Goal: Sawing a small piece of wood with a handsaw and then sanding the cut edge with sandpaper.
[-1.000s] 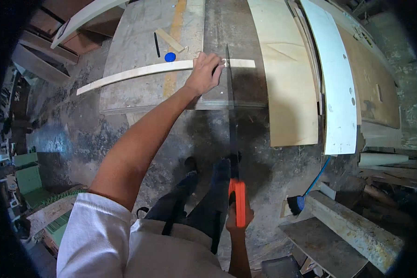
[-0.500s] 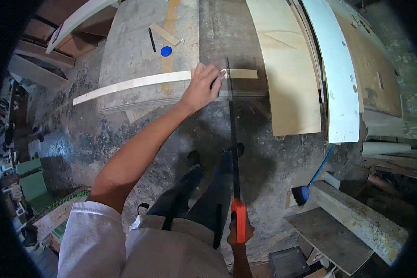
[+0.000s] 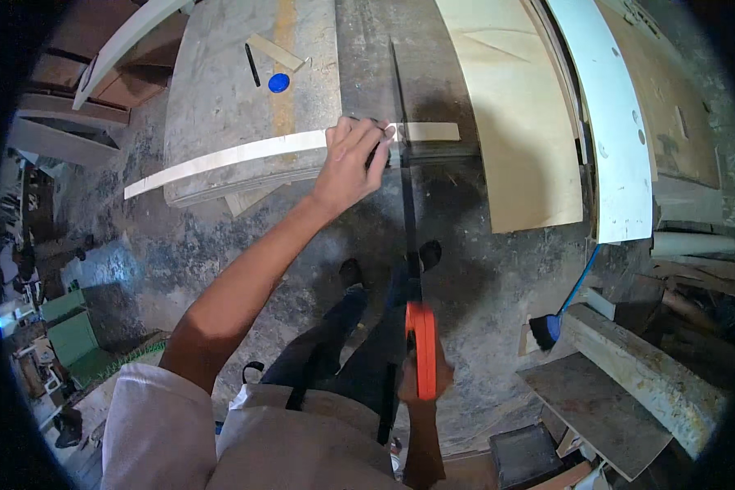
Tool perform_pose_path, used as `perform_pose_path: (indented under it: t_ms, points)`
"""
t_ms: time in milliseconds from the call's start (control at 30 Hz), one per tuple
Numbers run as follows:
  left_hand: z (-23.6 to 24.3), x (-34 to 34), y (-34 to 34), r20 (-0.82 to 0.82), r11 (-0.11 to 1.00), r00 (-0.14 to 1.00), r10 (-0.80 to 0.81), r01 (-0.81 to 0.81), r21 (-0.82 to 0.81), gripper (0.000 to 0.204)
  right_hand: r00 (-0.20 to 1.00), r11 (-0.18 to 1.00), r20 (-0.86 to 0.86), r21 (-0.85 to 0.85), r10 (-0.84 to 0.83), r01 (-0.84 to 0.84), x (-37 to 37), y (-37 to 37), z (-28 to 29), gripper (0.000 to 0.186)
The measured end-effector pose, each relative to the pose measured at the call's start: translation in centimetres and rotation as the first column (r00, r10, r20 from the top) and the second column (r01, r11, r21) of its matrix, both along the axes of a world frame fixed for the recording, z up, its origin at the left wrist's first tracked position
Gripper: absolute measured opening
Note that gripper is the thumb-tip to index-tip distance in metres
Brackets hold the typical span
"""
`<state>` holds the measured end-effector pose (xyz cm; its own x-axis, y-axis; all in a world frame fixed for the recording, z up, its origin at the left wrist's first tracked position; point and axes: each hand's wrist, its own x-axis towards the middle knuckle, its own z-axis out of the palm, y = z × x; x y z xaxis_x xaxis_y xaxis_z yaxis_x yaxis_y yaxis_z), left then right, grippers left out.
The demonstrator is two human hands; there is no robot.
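Note:
A long pale wooden strip lies across the near edge of the workbench. My left hand is closed over the strip, gripping it left of the saw blade. Wrapped round the orange handle of a handsaw is my right hand, low in the view and close to my body. The dark saw blade runs away from me and crosses the strip just right of my left fingers. A short end of the strip sticks out beyond the blade. How deep the blade sits in the wood is hidden.
On the bench lie a blue round lid, a black pen and a small wood piece. Plywood and a white board stand at the right. A blue-handled broom rests near a beam.
My right hand has pushed the handsaw forward, so more blade reaches past the strip. My left hand keeps its hold on the strip. The whole view has shifted slightly.

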<state>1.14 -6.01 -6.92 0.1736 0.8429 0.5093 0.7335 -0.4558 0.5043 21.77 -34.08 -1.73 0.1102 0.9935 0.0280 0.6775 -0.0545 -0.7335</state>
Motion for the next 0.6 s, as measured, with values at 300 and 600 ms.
perform_pose_path:
  t_ms: [300, 600]
  points:
    - [-0.1, -0.3, 0.3, -0.008, 0.999, 0.999, 0.037, -0.037, -0.019, 0.019, 0.971, 0.990, -0.216, -0.121, -0.101, 0.076, 0.0, -1.9, 0.2, 0.057]
    - [0.1, 0.0, 0.3, -0.002, 0.999, 1.000, 0.025, -0.025, -0.030, 0.018, 0.997, 0.994, -0.063, 0.102, 0.054, -0.048, -0.6, 0.7, -1.8, 0.062]
